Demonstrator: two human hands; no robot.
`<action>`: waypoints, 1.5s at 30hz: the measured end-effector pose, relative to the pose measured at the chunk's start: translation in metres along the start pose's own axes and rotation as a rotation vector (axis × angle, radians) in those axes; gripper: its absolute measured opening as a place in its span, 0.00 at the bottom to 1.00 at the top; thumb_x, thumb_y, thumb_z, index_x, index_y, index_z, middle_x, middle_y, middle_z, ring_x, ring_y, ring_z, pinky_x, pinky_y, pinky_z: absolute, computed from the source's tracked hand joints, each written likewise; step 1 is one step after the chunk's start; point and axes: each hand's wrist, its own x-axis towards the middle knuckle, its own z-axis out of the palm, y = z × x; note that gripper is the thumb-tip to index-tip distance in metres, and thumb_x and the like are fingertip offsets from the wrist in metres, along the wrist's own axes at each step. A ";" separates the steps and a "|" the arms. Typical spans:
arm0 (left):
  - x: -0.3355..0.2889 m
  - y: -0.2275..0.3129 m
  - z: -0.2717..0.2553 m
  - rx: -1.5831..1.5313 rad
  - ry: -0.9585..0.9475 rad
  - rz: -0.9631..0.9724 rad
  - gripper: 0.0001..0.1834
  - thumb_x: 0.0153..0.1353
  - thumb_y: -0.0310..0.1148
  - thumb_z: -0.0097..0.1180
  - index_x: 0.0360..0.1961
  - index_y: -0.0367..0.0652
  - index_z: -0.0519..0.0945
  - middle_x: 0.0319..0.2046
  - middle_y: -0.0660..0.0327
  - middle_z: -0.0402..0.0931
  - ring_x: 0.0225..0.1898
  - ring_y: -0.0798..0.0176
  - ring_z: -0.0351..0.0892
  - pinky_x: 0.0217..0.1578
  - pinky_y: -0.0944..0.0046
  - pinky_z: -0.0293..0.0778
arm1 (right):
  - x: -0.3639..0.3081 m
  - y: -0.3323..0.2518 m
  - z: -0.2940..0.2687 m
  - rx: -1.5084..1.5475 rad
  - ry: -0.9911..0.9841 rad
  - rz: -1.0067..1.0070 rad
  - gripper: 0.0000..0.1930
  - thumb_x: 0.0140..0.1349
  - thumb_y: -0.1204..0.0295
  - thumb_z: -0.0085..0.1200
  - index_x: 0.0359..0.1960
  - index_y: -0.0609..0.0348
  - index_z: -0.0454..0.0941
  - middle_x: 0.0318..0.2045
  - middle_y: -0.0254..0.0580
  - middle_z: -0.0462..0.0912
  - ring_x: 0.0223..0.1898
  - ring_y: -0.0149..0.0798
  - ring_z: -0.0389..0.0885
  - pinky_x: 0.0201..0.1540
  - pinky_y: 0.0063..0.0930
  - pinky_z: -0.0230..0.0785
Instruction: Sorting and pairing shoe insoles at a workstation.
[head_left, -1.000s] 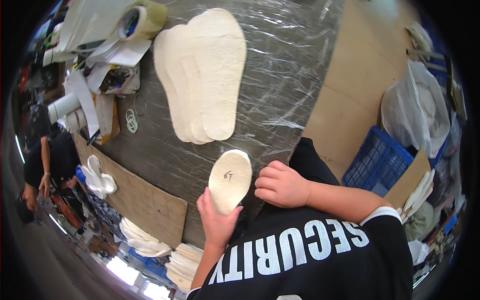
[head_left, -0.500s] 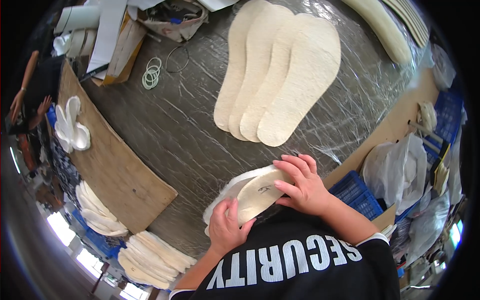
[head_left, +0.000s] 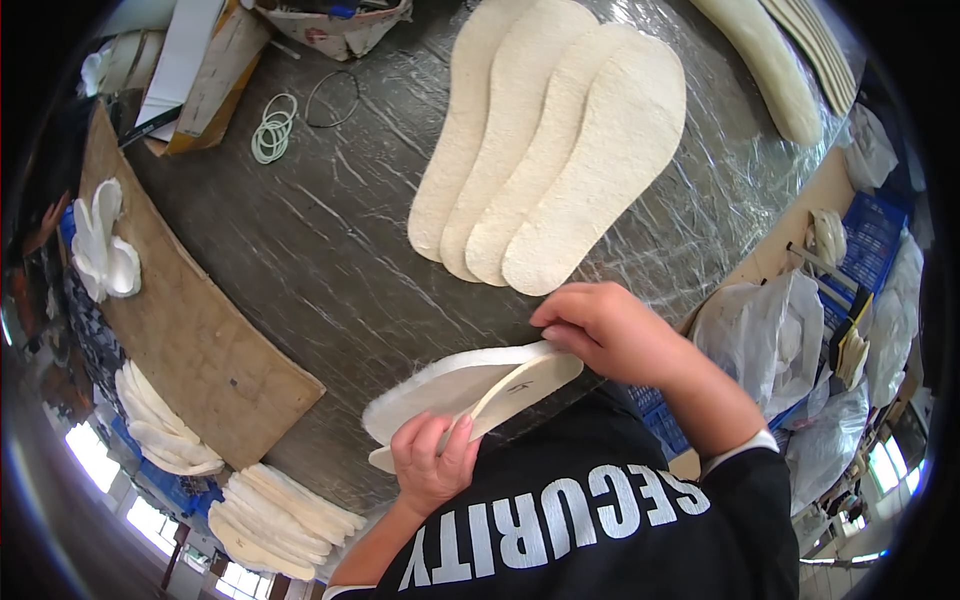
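Note:
A pair of cream insoles is in my left hand, its fingers closed round their near side. One is a fluffy white-faced insole; against it leans a smooth cream insole with a dark handwritten mark, and a gap shows between the two. Just above their right end is my right hand, fingers curled and pressed together. What it pinches, if anything, is hidden. Beyond my hands, several flat cream insoles lie fanned out and overlapping on the dark plastic-covered table.
Pale rubber bands and a dark ring lie at the upper left, near a cardboard box. A brown board runs along the left, with stacked insoles below it. Plastic bags and blue crates stand at right.
My right hand has come off the insoles' right end and moved slightly up, its fingers now curled together. The held pair has tilted, showing more of the fluffy insole. The view has shifted slightly.

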 end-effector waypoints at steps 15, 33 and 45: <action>-0.011 -0.009 0.009 0.064 0.115 0.107 0.25 0.48 0.29 0.66 0.49 0.59 0.76 0.46 0.65 0.68 0.47 0.54 0.64 0.44 0.61 0.66 | 0.028 -0.004 0.005 -0.385 -0.450 0.072 0.07 0.55 0.72 0.51 0.25 0.61 0.77 0.27 0.47 0.79 0.31 0.51 0.80 0.37 0.41 0.72; 0.005 -0.009 0.000 -0.093 0.004 0.017 0.35 0.40 0.29 0.70 0.52 0.43 0.70 0.45 0.54 0.67 0.44 0.50 0.67 0.44 0.53 0.67 | 0.025 0.001 0.009 -0.313 -0.335 0.111 0.07 0.57 0.73 0.50 0.25 0.65 0.76 0.27 0.52 0.78 0.32 0.54 0.80 0.38 0.41 0.73; 0.015 -0.008 -0.001 -0.175 -0.126 -0.144 0.39 0.38 0.28 0.71 0.54 0.41 0.66 0.47 0.51 0.65 0.46 0.46 0.66 0.47 0.49 0.65 | 0.018 0.002 0.008 -0.229 -0.228 0.113 0.06 0.57 0.74 0.51 0.28 0.65 0.77 0.27 0.52 0.79 0.32 0.55 0.79 0.37 0.42 0.72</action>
